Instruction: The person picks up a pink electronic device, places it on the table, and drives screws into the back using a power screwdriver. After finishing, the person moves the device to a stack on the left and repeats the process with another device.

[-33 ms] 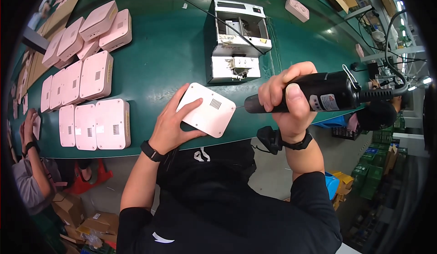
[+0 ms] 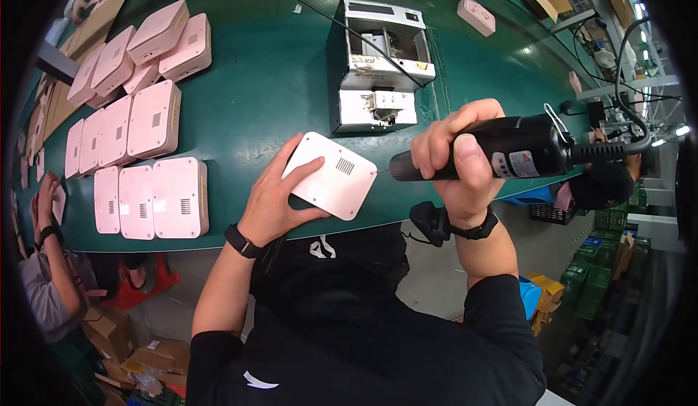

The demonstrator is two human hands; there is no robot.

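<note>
My left hand (image 2: 275, 195) grips a square white plastic case (image 2: 331, 177) with rounded corners, its fingers over the top and left side and its thumb along the near edge. A slotted vent and small corner holes show on the case's upper face. My right hand (image 2: 465, 158) is closed round a black electric screwdriver (image 2: 520, 148), held nearly level. Its thin bit points left and meets the case's right corner. The screw there is too small to make out.
Rows and a pile of similar white cases (image 2: 153, 122) stand on the green table (image 2: 247, 108) at left. Beyond my hands is a screw feeder machine (image 2: 382, 64), a cable crossing it. Another white case (image 2: 476, 16) lies far right. A co-worker's hands (image 2: 45, 202) work at far left.
</note>
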